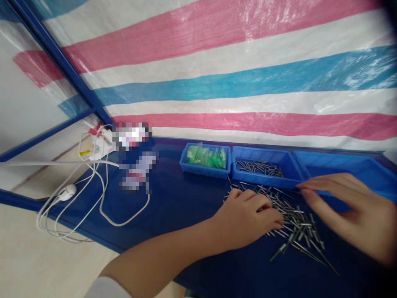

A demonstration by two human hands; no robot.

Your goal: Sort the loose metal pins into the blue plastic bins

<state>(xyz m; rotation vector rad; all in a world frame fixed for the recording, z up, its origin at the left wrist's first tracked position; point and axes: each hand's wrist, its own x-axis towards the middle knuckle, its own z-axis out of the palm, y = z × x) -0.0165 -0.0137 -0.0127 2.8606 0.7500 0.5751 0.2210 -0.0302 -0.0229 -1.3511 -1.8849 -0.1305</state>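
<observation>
A loose pile of thin metal pins (297,225) lies on the dark blue table (173,207). My left hand (248,217) rests on the pile's left side, fingers curled down into the pins; whether it grips any is hidden. My right hand (347,209) hovers at the pile's right, fingers stretched out flat toward the left, holding nothing. Just behind the pile stands a blue bin with more metal pins (263,167).
A small blue bin of green plastic parts (206,159) sits left of the pin bin; another blue bin (344,165) stands at the right. White cables and a plug (93,182) trail over the table's left end. A striped plastic sheet (235,74) forms the back wall.
</observation>
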